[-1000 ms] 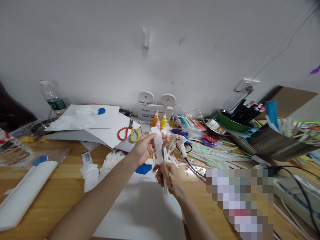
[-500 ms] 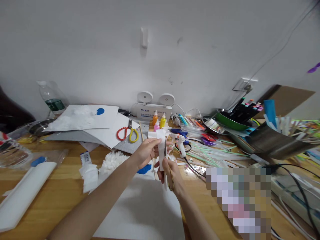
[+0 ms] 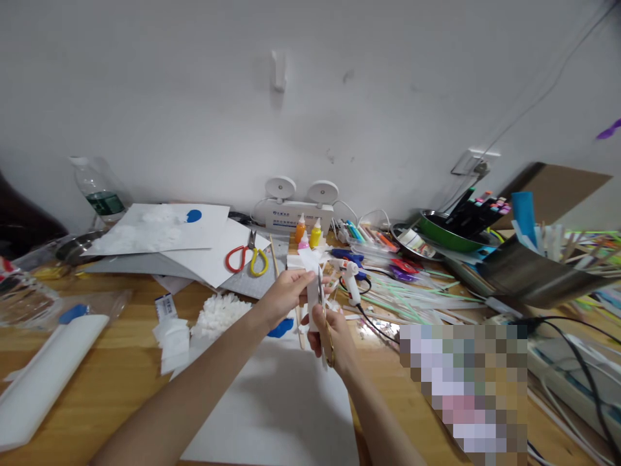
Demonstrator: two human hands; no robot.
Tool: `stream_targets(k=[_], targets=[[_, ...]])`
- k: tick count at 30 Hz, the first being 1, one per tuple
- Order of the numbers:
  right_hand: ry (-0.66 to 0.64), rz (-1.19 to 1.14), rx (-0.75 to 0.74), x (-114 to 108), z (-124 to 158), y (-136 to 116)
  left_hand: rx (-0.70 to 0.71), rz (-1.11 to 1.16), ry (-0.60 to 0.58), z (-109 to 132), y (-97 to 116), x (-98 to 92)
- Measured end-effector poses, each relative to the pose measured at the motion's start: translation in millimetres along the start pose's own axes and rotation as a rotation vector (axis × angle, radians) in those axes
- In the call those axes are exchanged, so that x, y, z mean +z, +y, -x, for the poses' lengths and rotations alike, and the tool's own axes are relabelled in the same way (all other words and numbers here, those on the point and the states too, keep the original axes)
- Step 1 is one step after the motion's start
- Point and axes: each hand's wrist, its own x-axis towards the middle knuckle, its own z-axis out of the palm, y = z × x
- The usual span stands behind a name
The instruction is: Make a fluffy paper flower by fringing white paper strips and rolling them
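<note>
My left hand (image 3: 287, 294) pinches a narrow white paper strip (image 3: 313, 298), held up over the near end of the work area. In my right hand (image 3: 334, 336) is a pair of gold-handled scissors (image 3: 321, 294), blades pointing away from me along the strip's right side. Fingers of the right hand also sit behind the strip's lower end. Below both hands lies a large white sheet (image 3: 272, 401). Beside my left forearm is a fluffy heap of white paper pieces (image 3: 222, 315), with a blue piece (image 3: 281, 327) partly hidden behind my left wrist.
Red-and-yellow-handled scissors (image 3: 247, 255) lie on grey board at the back. A white glue gun (image 3: 350, 281) with a black cable rests right of my hands. A white roll (image 3: 48, 382) lies left; paper squares (image 3: 174, 346) sit nearby. A green bowl (image 3: 449, 236) stands back right.
The upper end of the paper strip now leans to the left, where it stood straighter before. The scissors have shifted slightly along its right side; both hands stay nearly in place.
</note>
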Motion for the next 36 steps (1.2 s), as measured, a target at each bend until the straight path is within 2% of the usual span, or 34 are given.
stream_targets(k=[7, 13, 27, 36], targets=[[-0.027, -0.008, 0.001, 0, 1, -1, -0.037, 0.075, 0.057, 2, 9, 4.7], [-0.043, 0.001, 0.025, 1, 0, 0, 0.018, 0.197, 0.08, -1, 10, 1.8], [-0.015, 0.03, 0.053, -1, -1, 0, 0.008, 0.198, 0.095, 0, 13, 2.1], [-0.02, 0.09, -0.005, 2, 2, 0, -0.007, 0.21, 0.115, 1, 15, 3.5]])
